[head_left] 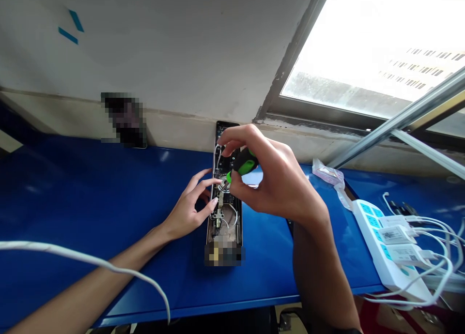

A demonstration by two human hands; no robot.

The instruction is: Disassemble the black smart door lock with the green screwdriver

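Observation:
A long, narrow electronic device [229, 222] lies opened on the blue table, its inner parts, white wires and a small metal mechanism exposed. My left hand [189, 203] grips its left side, with thumb and index finger over the inner parts and the other fingers curled near the edge. Above the device, my right hand [272, 169] is closed around a screwdriver [248, 162] with a black and green handle. The screwdriver slants down to the left, its shaft reaching between my left thumb and index finger. Whether the tip sits in a screw is too small to tell.
On the right, a white power strip [366, 222] carries several white chargers and cables. A clear plastic bag [329, 173] lies behind it. A white cable [90, 259] crosses over my left forearm. A dark blurred-out object [127, 118] leans on the wall at the back left.

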